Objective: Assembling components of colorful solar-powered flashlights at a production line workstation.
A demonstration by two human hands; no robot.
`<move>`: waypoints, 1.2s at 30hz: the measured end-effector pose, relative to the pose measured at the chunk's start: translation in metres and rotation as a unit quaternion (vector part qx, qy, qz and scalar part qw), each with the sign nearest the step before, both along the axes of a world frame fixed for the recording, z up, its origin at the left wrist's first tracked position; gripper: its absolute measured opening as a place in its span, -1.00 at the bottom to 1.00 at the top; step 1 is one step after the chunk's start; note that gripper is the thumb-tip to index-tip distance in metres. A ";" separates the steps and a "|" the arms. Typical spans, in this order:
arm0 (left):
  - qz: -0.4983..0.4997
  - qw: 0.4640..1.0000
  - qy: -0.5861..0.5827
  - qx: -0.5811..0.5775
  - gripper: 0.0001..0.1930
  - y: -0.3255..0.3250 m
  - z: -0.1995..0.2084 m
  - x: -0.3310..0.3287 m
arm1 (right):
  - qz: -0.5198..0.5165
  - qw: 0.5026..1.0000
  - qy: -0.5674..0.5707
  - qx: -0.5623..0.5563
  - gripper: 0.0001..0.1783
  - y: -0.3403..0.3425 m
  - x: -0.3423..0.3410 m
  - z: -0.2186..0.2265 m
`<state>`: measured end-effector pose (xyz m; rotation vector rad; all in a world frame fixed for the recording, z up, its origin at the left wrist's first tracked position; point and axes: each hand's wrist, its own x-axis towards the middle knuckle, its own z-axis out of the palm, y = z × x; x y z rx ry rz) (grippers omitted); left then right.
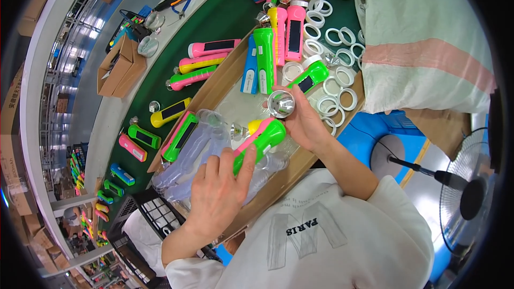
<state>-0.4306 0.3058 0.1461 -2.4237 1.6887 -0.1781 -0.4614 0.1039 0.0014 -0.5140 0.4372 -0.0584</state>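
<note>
Bare hands over a shallow, long-sided cardboard tray on a smooth green tabletop. The left hand, fingers closed, grips the lower end of a glossy green-and-pink plastic torch body, tilted, its flared head up and to the right, above the tray. The right hand pinches a round, mirror-bright reflector cup between thumb and fingers; a green torch with a dark flat panel lies just beyond, contact with the hand unclear. In the tray: smooth, translucent pale-violet plastic pieces, further moulded torches with ribbed or plain barrels, and matt white rings, partly overlapping. Upper right: a creased, pale-green woven sack with a pink band.
</note>
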 end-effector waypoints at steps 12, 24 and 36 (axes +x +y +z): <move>0.072 0.988 0.095 -0.093 -0.32 0.012 -0.002 0.006 | 0.033 0.977 -0.096 -0.186 -0.51 -0.004 -0.008 0.004; 0.199 0.695 0.622 -0.301 -0.40 0.030 -0.054 0.010 | 0.110 0.877 -0.257 -0.390 -0.28 -0.007 -0.020 0.037; 0.035 0.952 0.155 -0.261 -0.35 0.013 -0.091 0.008 | 0.168 0.919 -0.048 -0.354 -0.46 -0.011 -0.019 0.020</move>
